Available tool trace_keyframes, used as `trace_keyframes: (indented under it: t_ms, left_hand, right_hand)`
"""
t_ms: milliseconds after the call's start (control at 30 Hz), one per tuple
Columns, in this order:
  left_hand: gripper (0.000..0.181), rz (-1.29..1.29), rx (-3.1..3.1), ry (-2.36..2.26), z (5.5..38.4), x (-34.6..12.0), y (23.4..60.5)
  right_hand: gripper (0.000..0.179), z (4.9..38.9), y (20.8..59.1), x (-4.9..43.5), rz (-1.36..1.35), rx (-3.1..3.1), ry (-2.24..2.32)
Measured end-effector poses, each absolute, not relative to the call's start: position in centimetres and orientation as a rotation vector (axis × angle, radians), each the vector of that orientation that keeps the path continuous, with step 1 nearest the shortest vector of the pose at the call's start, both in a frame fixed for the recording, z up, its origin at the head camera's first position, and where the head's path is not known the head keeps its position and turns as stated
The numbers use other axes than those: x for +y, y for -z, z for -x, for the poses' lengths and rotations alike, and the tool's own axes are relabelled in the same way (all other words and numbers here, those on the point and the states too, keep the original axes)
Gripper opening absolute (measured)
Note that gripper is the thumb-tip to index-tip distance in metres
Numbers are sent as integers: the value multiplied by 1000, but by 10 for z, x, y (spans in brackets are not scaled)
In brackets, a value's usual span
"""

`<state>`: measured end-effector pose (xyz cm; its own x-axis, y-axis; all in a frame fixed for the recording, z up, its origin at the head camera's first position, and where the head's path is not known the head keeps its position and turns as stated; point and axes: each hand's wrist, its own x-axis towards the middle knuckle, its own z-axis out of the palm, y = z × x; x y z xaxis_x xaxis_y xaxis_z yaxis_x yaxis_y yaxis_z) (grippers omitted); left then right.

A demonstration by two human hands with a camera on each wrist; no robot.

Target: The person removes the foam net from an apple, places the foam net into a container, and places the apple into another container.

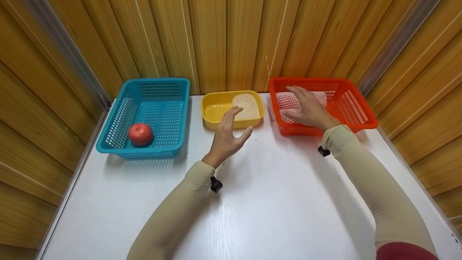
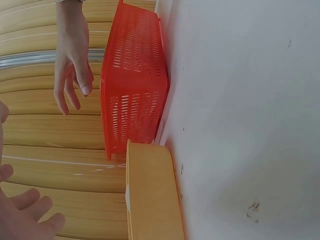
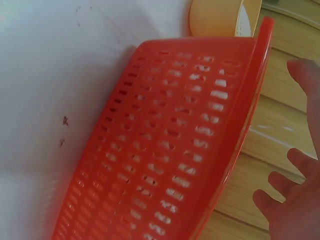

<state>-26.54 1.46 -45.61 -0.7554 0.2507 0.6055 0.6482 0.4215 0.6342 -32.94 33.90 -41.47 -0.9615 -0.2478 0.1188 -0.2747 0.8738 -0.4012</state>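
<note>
- Head view shows the left hand [image 1: 226, 139] over the front edge of a small yellow plastic tub [image 1: 217, 112]. Its fingers are spread and it holds nothing.
- The right hand [image 1: 312, 109] is over a red plastic basket with holes [image 1: 299, 130]. Its fingers are loose and apart, with nothing in them.
- A pale, bumpy foam net [image 1: 247, 104] lies in the right part of the yellow tub.
- Pink and white foam nets [image 1: 287, 101] lie in the left part of the red basket. The right hand hides some of them, so I cannot count them.
- A shiny, round red apple [image 1: 140, 134] sits in the front left part of a blue plastic basket with holes [image 1: 160, 112], well apart from both hands.
- The tub and baskets stand on a white bench [image 1: 270, 195].
- If the right hand dips too near the rim, it might bump the red basket and make it slide, because it looks light.
- If fingers pinch just the edge of a soft net, it could slip away. Two could come up together, since they lie so close.
- Left wrist view shows what the head view cannot: the right hand hangs above the red basket's rim, with a gap between.
- Right wrist view also shows those fingers apart from the rim.
- Only the head view shows the apple and the pink nets clearly.
</note>
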Motion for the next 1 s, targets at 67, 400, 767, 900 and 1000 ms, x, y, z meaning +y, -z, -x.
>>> trace_keyframes:
  t_ms: [67,400,767,900,1000]
  left_hand:
    - [62,759,-2283,1284,268,20,456]
    - [69,750,-2386,1287,278,38,460]
    - [70,801,-2454,1263,288,53,464]
    - [71,802,-2497,1276,292,59,464]
    - [72,804,-2525,1269,294,65,464]
  right_hand:
    - [94,329,415,345,-412,-3001,-658]
    - [93,329,414,368,-390,-3091,-710]
    - [92,334,410,375,-377,-3220,-657]
    - [91,335,409,376,-377,-3253,-697]
    - [92,336,408,377,-368,-3273,-741]
